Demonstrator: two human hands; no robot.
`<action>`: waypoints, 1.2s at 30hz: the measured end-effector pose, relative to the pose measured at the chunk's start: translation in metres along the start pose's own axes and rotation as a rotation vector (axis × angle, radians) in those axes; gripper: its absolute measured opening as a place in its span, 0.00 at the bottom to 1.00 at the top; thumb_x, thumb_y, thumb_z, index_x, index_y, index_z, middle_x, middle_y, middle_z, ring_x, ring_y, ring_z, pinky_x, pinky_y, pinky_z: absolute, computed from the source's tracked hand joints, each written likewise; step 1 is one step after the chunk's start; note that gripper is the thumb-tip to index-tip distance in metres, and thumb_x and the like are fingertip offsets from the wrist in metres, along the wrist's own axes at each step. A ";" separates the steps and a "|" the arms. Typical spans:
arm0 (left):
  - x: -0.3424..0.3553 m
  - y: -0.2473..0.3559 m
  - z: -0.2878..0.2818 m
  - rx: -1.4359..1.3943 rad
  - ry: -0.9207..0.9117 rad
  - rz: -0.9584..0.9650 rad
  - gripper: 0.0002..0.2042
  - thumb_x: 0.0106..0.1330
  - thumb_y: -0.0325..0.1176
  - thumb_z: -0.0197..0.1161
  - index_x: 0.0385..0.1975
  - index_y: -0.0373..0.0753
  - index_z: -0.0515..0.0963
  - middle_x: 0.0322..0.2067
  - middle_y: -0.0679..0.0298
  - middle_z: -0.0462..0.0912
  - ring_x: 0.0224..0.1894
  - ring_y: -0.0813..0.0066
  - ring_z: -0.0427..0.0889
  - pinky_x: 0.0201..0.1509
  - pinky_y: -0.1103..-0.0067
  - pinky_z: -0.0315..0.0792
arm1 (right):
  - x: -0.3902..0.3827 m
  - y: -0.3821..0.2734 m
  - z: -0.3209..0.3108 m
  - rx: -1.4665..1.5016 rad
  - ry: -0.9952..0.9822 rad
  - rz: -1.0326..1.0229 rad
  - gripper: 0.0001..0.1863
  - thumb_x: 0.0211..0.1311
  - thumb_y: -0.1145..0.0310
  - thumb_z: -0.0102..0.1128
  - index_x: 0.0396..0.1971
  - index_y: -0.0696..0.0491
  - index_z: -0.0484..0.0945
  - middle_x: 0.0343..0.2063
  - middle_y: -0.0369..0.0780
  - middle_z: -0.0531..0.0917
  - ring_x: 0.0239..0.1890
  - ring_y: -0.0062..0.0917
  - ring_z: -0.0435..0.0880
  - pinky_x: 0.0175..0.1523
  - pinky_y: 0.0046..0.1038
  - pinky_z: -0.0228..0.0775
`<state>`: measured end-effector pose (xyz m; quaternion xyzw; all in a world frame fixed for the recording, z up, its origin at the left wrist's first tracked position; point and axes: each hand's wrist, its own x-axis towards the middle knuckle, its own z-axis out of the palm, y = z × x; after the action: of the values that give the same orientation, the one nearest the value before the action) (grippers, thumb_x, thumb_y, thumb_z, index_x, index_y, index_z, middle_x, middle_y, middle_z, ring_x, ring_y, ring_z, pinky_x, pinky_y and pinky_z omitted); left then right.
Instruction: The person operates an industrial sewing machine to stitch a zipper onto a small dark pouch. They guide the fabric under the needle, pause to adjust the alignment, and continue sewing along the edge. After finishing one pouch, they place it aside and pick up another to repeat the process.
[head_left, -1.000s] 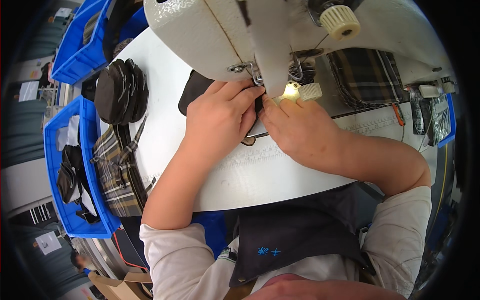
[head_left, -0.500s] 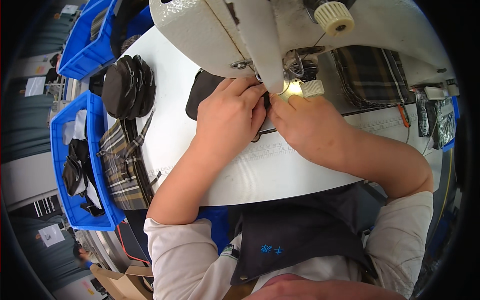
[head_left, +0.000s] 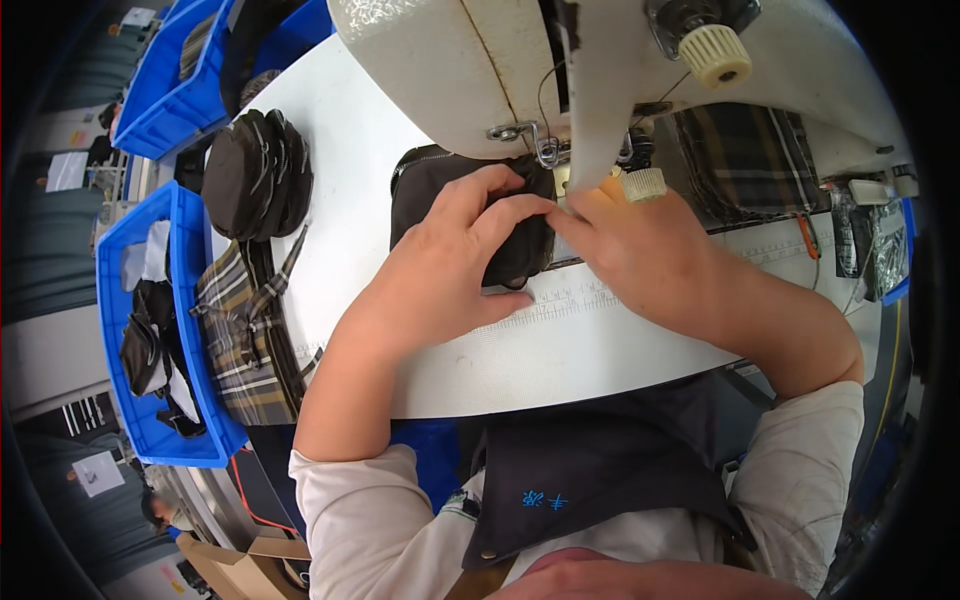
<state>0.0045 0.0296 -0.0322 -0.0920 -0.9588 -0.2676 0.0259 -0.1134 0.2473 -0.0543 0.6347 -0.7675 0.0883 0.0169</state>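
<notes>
Under the head of a white sewing machine [head_left: 440,70] lies a dark brown fabric piece [head_left: 425,195] with a zipper along its far edge. My left hand [head_left: 440,265] rests over it, fingers spread and thumb well apart, with the fingertips on the cloth near its right edge. My right hand [head_left: 650,255] is closed, its fingertips pinching that right edge beside the needle area. The machine's front part and my right fingers hide the needle and the exact grip.
At the left stand a stack of round dark fabric pieces [head_left: 240,180], folded plaid cloth [head_left: 250,340] and a blue bin [head_left: 210,400] of scraps. Dark plaid pieces [head_left: 745,160] lie beneath the machine arm. An orange-handled tool [head_left: 807,237] sits at the right.
The fabric piece has shifted slightly right and turned, showing more of itself. My left hand has opened, its thumb drawn toward me. My right hand stays near the needle area.
</notes>
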 end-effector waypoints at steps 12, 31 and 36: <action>0.010 0.001 0.022 0.312 0.207 0.068 0.29 0.44 0.25 0.76 0.53 0.46 0.85 0.48 0.64 0.84 0.43 0.59 0.84 0.47 0.69 0.79 | -0.009 -0.019 0.013 -0.148 0.191 -0.266 0.17 0.56 0.70 0.64 0.43 0.66 0.86 0.41 0.48 0.85 0.47 0.36 0.81 0.47 0.31 0.73; 0.014 -0.005 0.032 0.344 0.242 0.222 0.26 0.36 0.22 0.76 0.44 0.41 0.88 0.44 0.70 0.88 0.42 0.66 0.84 0.43 0.74 0.81 | -0.018 -0.032 0.013 -0.188 0.101 -0.218 0.17 0.62 0.73 0.64 0.45 0.72 0.84 0.45 0.61 0.87 0.52 0.50 0.88 0.53 0.40 0.82; 0.014 -0.001 0.042 0.419 0.316 0.204 0.26 0.37 0.22 0.76 0.45 0.42 0.88 0.43 0.70 0.88 0.39 0.67 0.83 0.41 0.75 0.81 | -0.018 -0.032 0.013 -0.225 0.117 -0.232 0.17 0.63 0.73 0.64 0.45 0.72 0.84 0.44 0.62 0.87 0.50 0.50 0.88 0.54 0.41 0.81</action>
<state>-0.0096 0.0529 -0.0669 -0.1379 -0.9631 -0.0708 0.2202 -0.0772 0.2572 -0.0658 0.7068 -0.6919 0.0363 0.1426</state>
